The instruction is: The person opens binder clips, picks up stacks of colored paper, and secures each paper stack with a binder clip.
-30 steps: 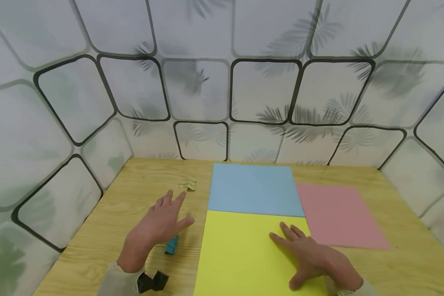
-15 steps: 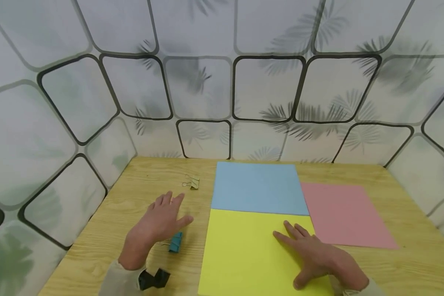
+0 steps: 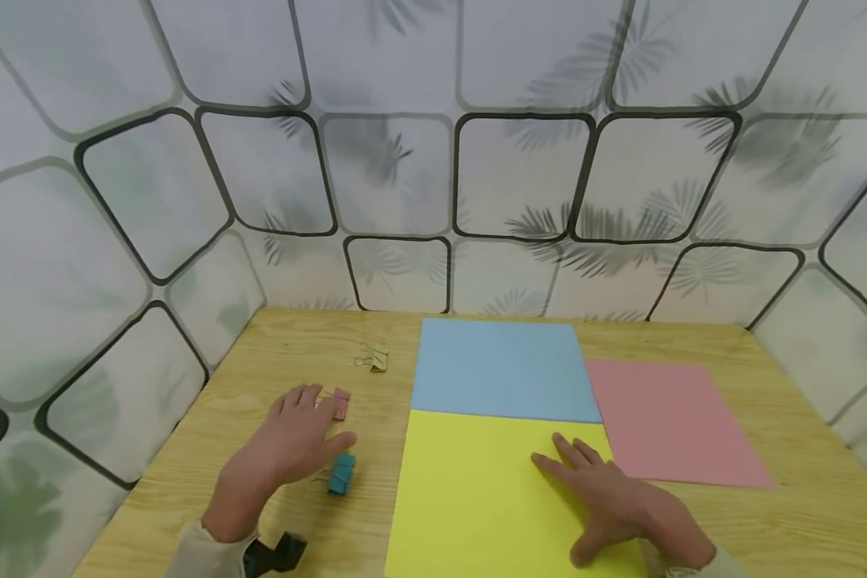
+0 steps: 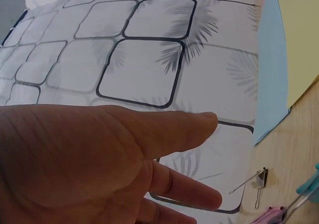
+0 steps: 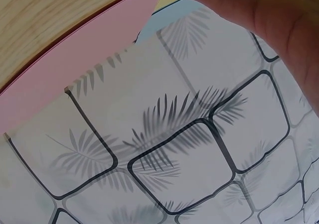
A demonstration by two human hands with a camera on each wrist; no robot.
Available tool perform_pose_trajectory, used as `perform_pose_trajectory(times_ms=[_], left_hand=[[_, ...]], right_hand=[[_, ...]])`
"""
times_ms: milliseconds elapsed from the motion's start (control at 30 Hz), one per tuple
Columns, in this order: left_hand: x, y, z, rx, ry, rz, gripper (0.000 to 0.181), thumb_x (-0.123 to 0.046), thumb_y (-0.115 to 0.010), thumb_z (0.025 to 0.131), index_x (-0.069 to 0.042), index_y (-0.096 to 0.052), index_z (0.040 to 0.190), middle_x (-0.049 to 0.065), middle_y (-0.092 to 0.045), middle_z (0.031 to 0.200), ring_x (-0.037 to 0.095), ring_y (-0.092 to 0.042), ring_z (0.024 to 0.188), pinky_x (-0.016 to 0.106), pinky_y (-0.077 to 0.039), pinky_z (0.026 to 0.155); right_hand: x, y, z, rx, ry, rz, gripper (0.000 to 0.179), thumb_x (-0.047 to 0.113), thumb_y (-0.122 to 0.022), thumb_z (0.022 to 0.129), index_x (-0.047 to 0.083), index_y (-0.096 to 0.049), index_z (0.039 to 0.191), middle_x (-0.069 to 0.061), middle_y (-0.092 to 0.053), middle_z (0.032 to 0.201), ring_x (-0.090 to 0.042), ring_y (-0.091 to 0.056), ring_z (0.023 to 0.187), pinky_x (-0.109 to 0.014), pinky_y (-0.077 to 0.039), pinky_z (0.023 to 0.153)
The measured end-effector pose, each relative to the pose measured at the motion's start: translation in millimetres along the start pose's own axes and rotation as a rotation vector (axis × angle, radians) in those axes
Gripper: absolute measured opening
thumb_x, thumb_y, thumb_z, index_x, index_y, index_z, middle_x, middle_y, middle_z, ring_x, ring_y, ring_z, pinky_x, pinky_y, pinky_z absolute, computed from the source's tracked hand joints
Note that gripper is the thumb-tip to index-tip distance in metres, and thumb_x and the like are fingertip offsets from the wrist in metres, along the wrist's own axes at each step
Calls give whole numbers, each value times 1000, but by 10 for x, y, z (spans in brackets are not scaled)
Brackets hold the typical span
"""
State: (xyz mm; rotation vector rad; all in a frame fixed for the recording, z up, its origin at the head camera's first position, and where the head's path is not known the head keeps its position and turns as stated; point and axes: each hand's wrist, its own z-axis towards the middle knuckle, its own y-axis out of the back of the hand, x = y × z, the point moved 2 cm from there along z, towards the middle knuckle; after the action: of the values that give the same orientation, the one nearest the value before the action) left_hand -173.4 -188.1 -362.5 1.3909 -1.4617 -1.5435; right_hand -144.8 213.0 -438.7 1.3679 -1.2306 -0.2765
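My left hand (image 3: pixel 282 445) hovers over the left of the table with its fingers extended and nothing held. Close by its fingertips lies a pink binder clip (image 3: pixel 341 404), partly covered by the hand. A teal binder clip (image 3: pixel 341 475) lies just below the thumb, and a pale yellow one (image 3: pixel 379 360) farther back. In the left wrist view the thumb and fingers stand apart. With spread fingers, my right hand (image 3: pixel 610 498) rests on a yellow sheet (image 3: pixel 470 490). Beyond this sheet is a blue sheet (image 3: pixel 506 369); a pink sheet (image 3: pixel 679 425) lies to the right.
The wooden table (image 3: pixel 209 474) is bounded at the back and sides by a white patterned covering (image 3: pixel 390 177) with leaf prints. A black piece (image 3: pixel 278 554) sits at my left wrist by the sleeve.
My left hand has shifted left and slightly toward me, uncovering the pink binder clip. The right hand stays on the yellow sheet; the head view has shifted slightly.
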Motion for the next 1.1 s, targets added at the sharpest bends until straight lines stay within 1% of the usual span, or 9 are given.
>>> perform_pose_trajectory(times_ms=[200,267,367,467,567,633,767,967,1100], left_hand=[[107,-20,46,99,52,39,53,-39,-66,94,8,-60,118,32,-47,125,52,-40,121,67,-37,96],[137,-37,78,140,59,22,45,-37,-67,92,6,-63,103,28,-51,113,49,-45,113,61,-42,89],[171,-78,107,184,51,-39,38,-32,-69,91,-2,-58,71,15,-52,84,34,-51,86,45,-43,73],[198,-114,121,196,36,-106,48,-26,-69,89,-12,-41,53,0,-33,60,17,-33,57,30,-29,58],[218,-134,126,200,36,-157,50,-20,-68,88,-16,-35,50,-7,-21,53,9,-16,49,24,-18,51],[222,-143,128,193,23,-162,51,-16,-68,86,-17,-34,49,-9,-17,52,7,-13,49,23,-15,50],[225,-169,143,186,27,-145,50,-10,-69,83,-17,-33,49,-11,-16,52,7,-14,50,23,-15,50],[236,-227,173,215,84,-105,46,-10,-70,83,-15,-38,51,-9,-21,51,8,-19,47,23,-17,49],[232,-243,180,220,79,-88,44,-10,-71,83,-14,-40,52,-7,-24,51,8,-21,47,23,-18,49]], right_hand=[[4,21,-25,-30,0,-25,116,29,-91,53,9,-36,153,-32,-17,158,-60,-17,140,-86,-21,92],[4,31,-21,-29,4,-22,116,30,-91,53,9,-36,152,-32,-17,159,-60,-18,140,-86,-21,92],[5,44,-16,-18,1,-15,116,30,-92,53,10,-36,153,-31,-17,159,-60,-17,140,-85,-21,92],[13,58,-12,-21,6,-20,116,31,-92,54,10,-36,153,-31,-17,159,-60,-18,140,-85,-22,92],[21,65,-1,-28,16,-19,116,32,-92,54,9,-36,152,-32,-18,158,-61,-19,140,-86,-22,91],[23,63,5,-29,21,-17,116,33,-92,54,9,-36,152,-33,-18,158,-61,-19,139,-86,-23,91],[20,47,11,-29,23,-13,116,34,-93,54,8,-36,152,-33,-18,157,-61,-19,139,-86,-23,91],[16,9,8,-32,17,-3,117,33,-93,54,8,-36,152,-34,-18,157,-61,-18,139,-86,-21,91],[23,2,4,-33,12,-4,116,32,-93,54,8,-36,152,-34,-18,157,-60,-18,140,-86,-21,91]])
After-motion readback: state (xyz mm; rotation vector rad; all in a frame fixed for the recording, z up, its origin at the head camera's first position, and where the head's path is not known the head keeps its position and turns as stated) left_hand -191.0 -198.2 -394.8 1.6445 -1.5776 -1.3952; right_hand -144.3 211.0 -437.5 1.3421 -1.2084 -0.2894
